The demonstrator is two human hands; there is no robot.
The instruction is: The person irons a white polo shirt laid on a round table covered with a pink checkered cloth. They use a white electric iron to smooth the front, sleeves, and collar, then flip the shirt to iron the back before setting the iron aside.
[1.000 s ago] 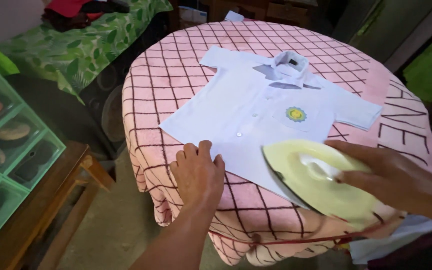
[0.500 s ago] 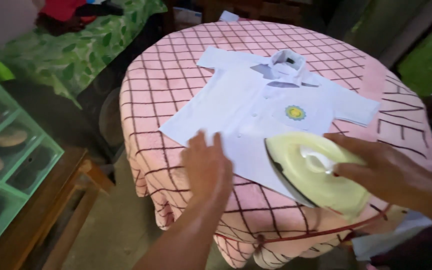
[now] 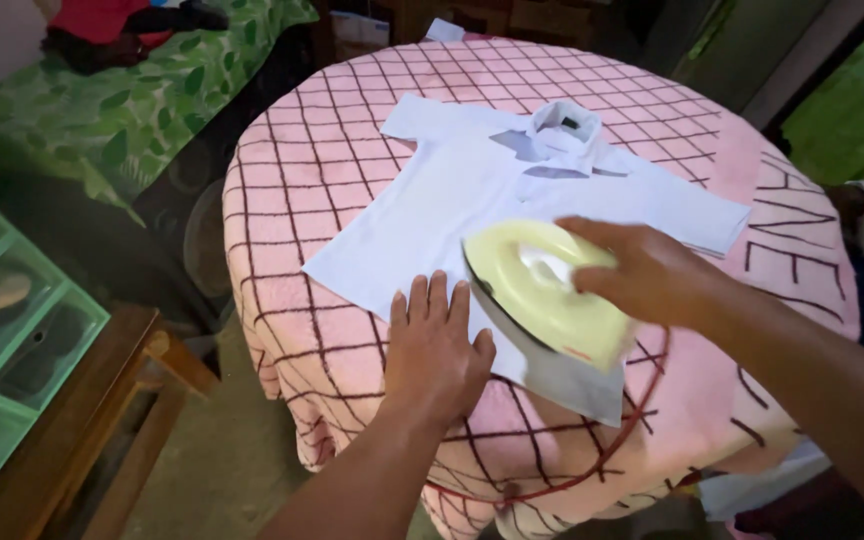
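Ironing in progress, mid-stroke w/ the iron on the lower front of the shirt. The right hand (image 3: 647, 275) is closed round the handle of the pale yellow-green plastic clothes iron (image 3: 542, 295), whose soleplate sits on the small white short-sleeved shirt (image 3: 472, 190). That shirt lies spread flat, collar away from the person, on the round tabletop covered w/ a pink blanket crossed by dark grid lines (image 3: 312, 180). The left hand (image 3: 435, 345) is open, palm down, fingers together, pressing the shirt's hem just beside the iron's near-left edge and partly on the blanket. A thin red cord (image 3: 642, 405) curves over the blanket below the right hand. Judging by the pose, the left hand pins the cloth taut while the iron works the area beside it. Next move calls for keeping the fingers out of the hot plate's path, holding the hem flat so no crease gets pressed in, and minding the cord. Off beyond the left hand: green translucent stacked shoe boxes (image 3: 12, 330), a wooden bench (image 3: 102, 400).
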